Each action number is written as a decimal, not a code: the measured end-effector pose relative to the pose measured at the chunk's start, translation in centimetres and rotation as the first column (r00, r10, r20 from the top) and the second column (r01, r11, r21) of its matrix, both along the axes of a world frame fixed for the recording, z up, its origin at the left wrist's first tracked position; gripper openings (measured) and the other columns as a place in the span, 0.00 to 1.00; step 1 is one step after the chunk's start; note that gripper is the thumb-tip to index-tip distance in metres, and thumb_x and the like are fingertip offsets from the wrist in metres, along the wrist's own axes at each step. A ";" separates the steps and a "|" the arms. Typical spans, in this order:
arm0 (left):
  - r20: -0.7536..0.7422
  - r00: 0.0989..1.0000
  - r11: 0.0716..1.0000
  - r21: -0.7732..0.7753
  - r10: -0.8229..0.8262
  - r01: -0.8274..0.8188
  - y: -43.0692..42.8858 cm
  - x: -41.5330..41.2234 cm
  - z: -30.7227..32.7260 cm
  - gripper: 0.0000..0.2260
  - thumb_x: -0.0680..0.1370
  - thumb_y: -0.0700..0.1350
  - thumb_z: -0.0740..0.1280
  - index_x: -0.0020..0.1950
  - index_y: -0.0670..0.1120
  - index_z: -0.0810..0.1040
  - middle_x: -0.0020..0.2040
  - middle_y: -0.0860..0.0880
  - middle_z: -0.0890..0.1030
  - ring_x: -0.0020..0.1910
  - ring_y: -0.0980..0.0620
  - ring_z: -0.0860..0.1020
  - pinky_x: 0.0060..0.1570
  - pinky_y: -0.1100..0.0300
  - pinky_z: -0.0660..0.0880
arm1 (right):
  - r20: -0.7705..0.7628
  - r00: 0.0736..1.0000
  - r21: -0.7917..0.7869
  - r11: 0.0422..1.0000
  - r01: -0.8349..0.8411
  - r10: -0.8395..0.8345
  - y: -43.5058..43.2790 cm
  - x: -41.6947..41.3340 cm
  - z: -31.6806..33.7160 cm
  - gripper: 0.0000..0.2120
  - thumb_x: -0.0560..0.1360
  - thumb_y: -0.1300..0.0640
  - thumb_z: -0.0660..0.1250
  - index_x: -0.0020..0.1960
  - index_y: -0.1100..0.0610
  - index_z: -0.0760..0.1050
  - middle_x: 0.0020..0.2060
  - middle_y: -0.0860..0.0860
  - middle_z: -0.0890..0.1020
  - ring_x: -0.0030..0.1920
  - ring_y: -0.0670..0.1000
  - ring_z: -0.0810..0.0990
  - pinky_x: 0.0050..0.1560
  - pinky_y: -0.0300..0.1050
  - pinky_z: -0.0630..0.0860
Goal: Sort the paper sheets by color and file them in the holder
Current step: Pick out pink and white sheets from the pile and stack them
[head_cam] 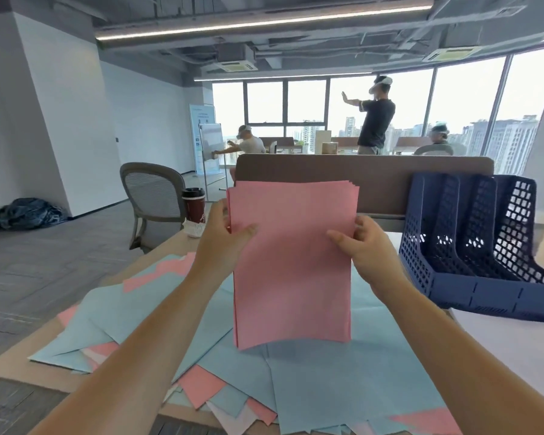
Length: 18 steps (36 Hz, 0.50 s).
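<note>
So both hands are on a stack of pink sheets point(291, 262), held upright above the desk. The left hand point(225, 235) pinches the stack's left edge, thumb across the front face and fingers curled round behind. The right hand point(363, 243) does the same on the right edge, thumb on the front, fingers wrapped over the side. Both grips sit in the upper half of the stack, so most of the paper hangs below the hands, and the bottom edge curves a bit just over the pile. The top edges are slightly fanned, not perfectly squared up.

Under it is a messy spread of light blue sheets point(343, 381) with more pink sheets point(200, 389) poking out here and there, all lying on the desk point(500, 350).

Off to the right stands the navy mesh file holder point(481, 246), with upright dividers, well apart from the stack. A dark red coffee cup point(194, 204) sits at the far left of the desk, with a grey mesh chair point(153, 196) behind it.
</note>
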State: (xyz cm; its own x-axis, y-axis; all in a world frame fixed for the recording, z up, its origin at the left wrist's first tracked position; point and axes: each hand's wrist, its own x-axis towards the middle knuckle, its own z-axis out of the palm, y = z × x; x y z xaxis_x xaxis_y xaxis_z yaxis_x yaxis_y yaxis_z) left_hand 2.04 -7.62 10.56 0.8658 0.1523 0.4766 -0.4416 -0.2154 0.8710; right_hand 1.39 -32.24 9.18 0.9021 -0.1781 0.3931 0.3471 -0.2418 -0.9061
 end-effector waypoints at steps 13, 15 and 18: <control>0.255 0.956 0.810 0.522 0.149 -0.265 0.4 -1.3 3.4 0.25 0.80 0.45 0.62 0.74 0.64 0.65 0.59 0.50 0.70 0.36 0.56 0.75 0.48 0.54 0.76 | 0.264 0.938 -0.563 0.754 0.339 -0.224 1.5 -1.5 3.9 0.35 0.76 0.48 0.69 0.75 0.32 0.54 0.68 0.46 0.68 0.53 0.53 0.78 0.47 0.50 0.77; 0.260 0.950 0.807 0.517 0.170 -0.286 0.5 -1.4 3.2 0.22 0.80 0.45 0.62 0.73 0.60 0.68 0.60 0.50 0.70 0.37 0.57 0.75 0.49 0.54 0.76 | 0.274 0.936 -0.542 0.768 0.342 -0.223 1.4 -1.4 3.8 0.32 0.76 0.50 0.69 0.74 0.37 0.59 0.64 0.46 0.70 0.48 0.53 0.77 0.45 0.49 0.75; 0.262 0.945 0.828 0.473 0.195 -0.302 0.8 -1.1 3.0 0.18 0.79 0.42 0.62 0.69 0.54 0.72 0.60 0.48 0.72 0.45 0.51 0.75 0.51 0.55 0.72 | 0.268 0.939 -0.497 0.804 0.327 -0.216 1.2 -1.4 3.5 0.26 0.76 0.54 0.67 0.71 0.43 0.63 0.61 0.47 0.73 0.49 0.53 0.75 0.46 0.50 0.75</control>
